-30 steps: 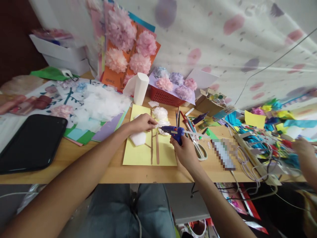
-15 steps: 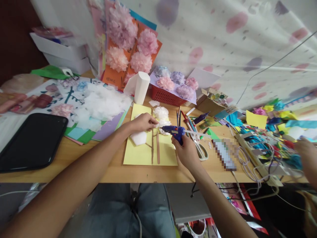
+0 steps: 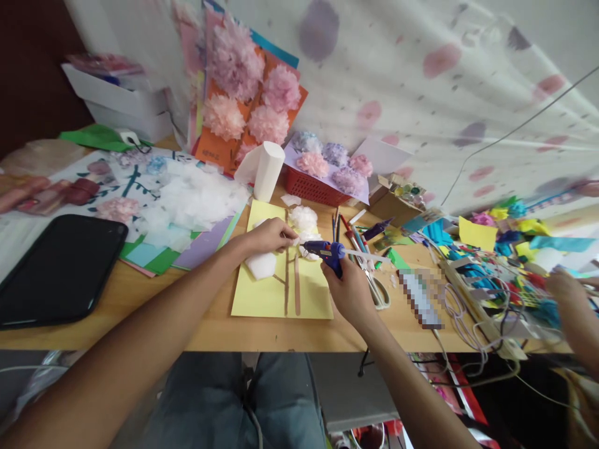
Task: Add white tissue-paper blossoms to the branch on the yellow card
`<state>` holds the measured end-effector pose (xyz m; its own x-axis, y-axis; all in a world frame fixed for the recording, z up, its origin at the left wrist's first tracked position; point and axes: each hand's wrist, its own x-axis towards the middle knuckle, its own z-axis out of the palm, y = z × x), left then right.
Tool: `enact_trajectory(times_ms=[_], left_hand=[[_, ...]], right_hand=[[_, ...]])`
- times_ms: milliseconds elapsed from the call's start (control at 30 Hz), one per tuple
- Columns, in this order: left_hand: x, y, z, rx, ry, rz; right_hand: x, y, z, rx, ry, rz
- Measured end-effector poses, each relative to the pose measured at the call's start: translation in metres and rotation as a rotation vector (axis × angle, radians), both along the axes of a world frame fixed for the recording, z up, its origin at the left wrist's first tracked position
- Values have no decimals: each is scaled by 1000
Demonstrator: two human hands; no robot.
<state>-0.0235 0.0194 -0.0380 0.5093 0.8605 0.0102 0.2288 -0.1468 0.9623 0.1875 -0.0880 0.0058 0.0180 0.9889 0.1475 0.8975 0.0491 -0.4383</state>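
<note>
My right hand point(image 3: 349, 290) is wrapped round the handle of a blue glue gun point(image 3: 330, 251), with a whitish glue stick point(image 3: 367, 254) jutting from its back. The nozzle points left at the fingertips of my left hand point(image 3: 272, 236). Those fingers are pinched together; what they hold, if anything, is too small to make out. Under both lies a yellow sheet of paper point(image 3: 262, 302) with brown strips point(image 3: 297, 290) on it. White tissue flowers point(image 3: 303, 219) sit at its upper right, and a white tissue piece point(image 3: 262, 267) lies at its left, partly behind my left hand.
Scissors point(image 3: 382, 299) and pens lie right of the sheet, near cables point(image 3: 456, 305). A white roll point(image 3: 269, 171) and a red basket point(image 3: 311, 187) of paper flowers stand behind. Left are tissue sheets point(image 3: 196, 193) and a black tablet point(image 3: 63, 268). Another person's hand point(image 3: 568, 299) is far right.
The view has shifted slightly. My two hands hold nearly the same pose, with the glue gun's nozzle still by my left fingertips.
</note>
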Motion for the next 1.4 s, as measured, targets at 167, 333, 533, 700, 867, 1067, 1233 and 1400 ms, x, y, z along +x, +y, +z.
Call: enact_trajectory(times_ms=[167, 333, 533, 700, 867, 1067, 1233, 1400], left_hand=[[3, 0, 2, -33, 44, 6], [3, 0, 1, -16, 62, 7], [0, 3, -4, 107, 95, -32], [1, 1, 0, 80, 118, -13], [1, 0, 1, 63, 107, -12], [0, -1, 2, 88, 122, -12], [0, -2, 4, 87, 142, -7], [-1, -2, 5, 97, 147, -17]], right_hand=[[-1, 2, 2, -8, -74, 0], [-2, 1, 9, -20, -150, -27], [-4, 2, 10, -53, -175, -26], [-4, 3, 10, -15, -181, -16], [-3, 3, 9, -30, -182, -11], [-1, 3, 7, 31, -185, 10], [-1, 3, 7, -20, -191, 17], [-2, 2, 8, -14, -215, -7]])
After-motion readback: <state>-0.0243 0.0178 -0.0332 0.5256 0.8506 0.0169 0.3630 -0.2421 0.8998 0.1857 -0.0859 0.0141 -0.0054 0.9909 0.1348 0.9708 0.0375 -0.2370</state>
